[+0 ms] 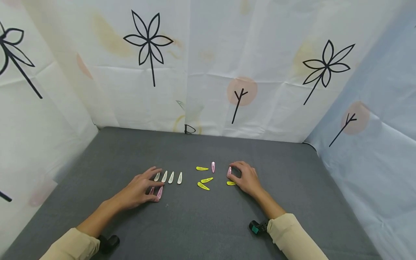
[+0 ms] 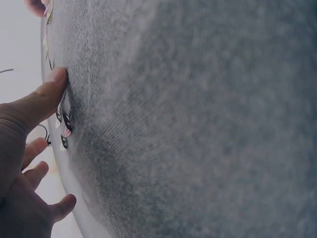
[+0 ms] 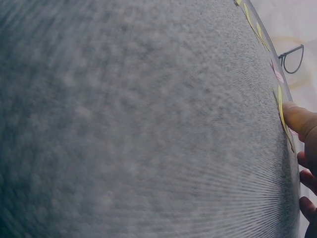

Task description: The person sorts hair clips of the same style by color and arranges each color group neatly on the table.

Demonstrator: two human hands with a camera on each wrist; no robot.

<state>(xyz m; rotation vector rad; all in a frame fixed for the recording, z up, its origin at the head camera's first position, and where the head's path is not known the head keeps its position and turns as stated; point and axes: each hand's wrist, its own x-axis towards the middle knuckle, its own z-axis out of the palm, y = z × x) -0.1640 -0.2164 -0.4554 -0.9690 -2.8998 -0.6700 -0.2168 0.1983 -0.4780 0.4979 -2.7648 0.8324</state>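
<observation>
My right hand (image 1: 248,178) pinches a pink hair clip (image 1: 229,170) between thumb and index finger, low over the grey table. Just under that thumb lies a yellow hair clip (image 1: 231,183), also seen in the right wrist view (image 3: 281,109). On the left, my left hand (image 1: 138,191) rests with fingers spread beside two pink clips; the right one of these pink hair clips (image 1: 160,192) lies by the thumb and index fingertips. White hair clips (image 1: 171,177) stand in a row above, the leftmost partly behind the fingers. In the left wrist view the thumb (image 2: 47,96) is straight.
Between the hands lie three yellow hair clips (image 1: 207,180) and one pink hair clip (image 1: 213,167). The grey table (image 1: 201,224) meets patterned fabric walls (image 1: 208,54) at the back and both sides. Dark wrist cameras (image 1: 258,227) are strapped under the sleeves.
</observation>
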